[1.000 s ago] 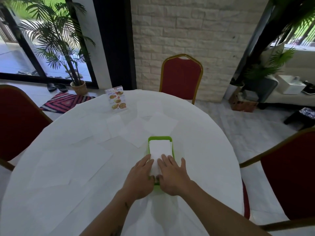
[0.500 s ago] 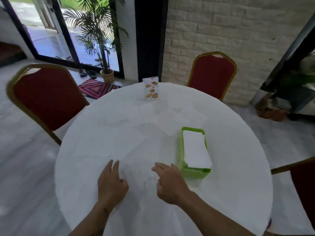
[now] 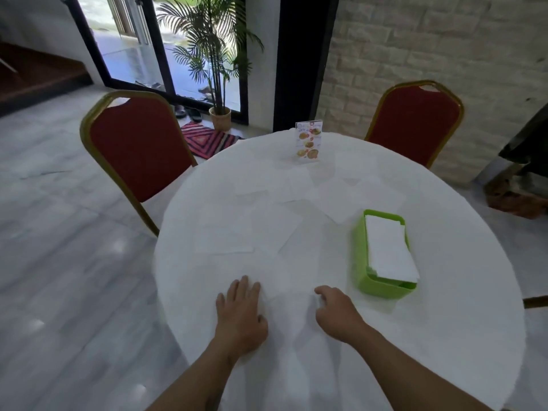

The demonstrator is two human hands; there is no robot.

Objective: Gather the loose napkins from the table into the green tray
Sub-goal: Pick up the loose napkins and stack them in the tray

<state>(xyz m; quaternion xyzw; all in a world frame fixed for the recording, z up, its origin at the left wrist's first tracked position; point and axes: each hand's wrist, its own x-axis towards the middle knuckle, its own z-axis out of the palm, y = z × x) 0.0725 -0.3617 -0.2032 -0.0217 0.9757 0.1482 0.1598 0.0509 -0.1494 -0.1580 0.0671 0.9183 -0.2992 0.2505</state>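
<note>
A green tray (image 3: 360,256) stands on the right half of the round white table (image 3: 444,321), holding a stack of white napkins (image 3: 388,250). Several loose white napkins lie flat across the table's middle, such as one (image 3: 246,229) left of centre and one (image 3: 344,200) just beyond the tray. A nearer napkin (image 3: 287,289) lies between my hands. My left hand (image 3: 240,315) rests flat on the cloth with fingers spread. My right hand (image 3: 335,312), left of the tray, has its fingers curled down at that napkin's right edge; whether it grips the edge is unclear.
A small upright menu card (image 3: 308,140) stands at the table's far edge. Red chairs with gold frames stand at the far left (image 3: 136,149) and far right (image 3: 415,120). A potted palm (image 3: 219,69) and a striped mat (image 3: 207,137) are on the floor beyond.
Both hands left the napkin stack in the tray and moved left onto the table near me. The view swung left, so the tray now sits to the right.
</note>
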